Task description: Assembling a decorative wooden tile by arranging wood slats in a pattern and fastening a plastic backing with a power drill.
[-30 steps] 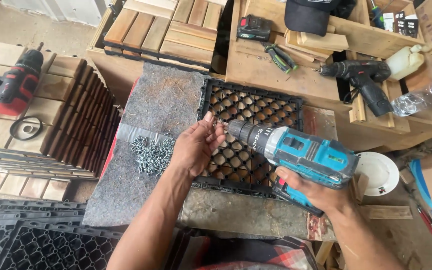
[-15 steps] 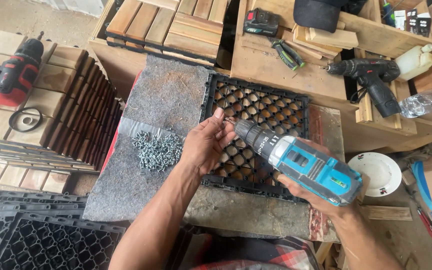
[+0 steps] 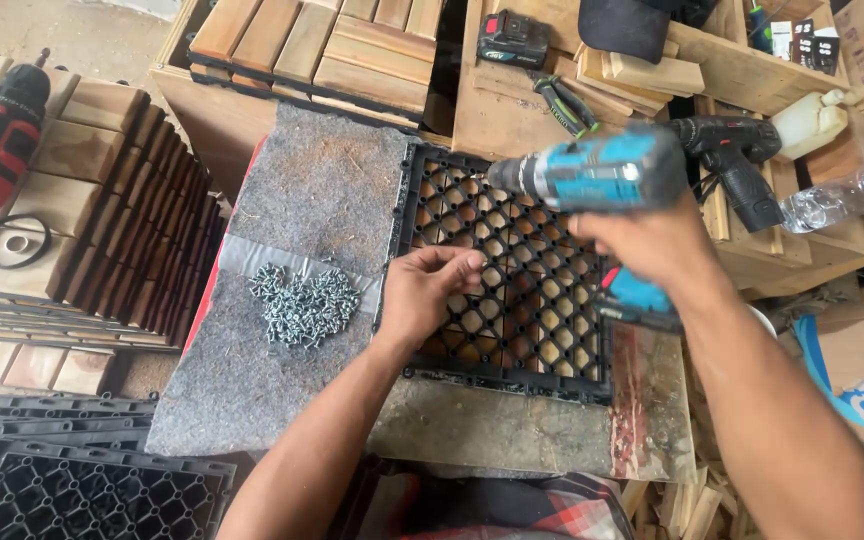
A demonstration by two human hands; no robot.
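Matt black plastic grid (image 3: pixel 512 270), glossy teal plastic drill (image 3: pixel 592 175), shiny metal screws (image 3: pixel 304 305), rough grey felt mat (image 3: pixel 312 190).

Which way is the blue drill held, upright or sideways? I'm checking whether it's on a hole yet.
Sideways: the blue drill lies roughly level in the right hand, its nose pointing left above the black grid tile.

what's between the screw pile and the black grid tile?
In the head view, only bare grey felt mat separates screw pile from black grid tile; left hand rests on the tile's edge.
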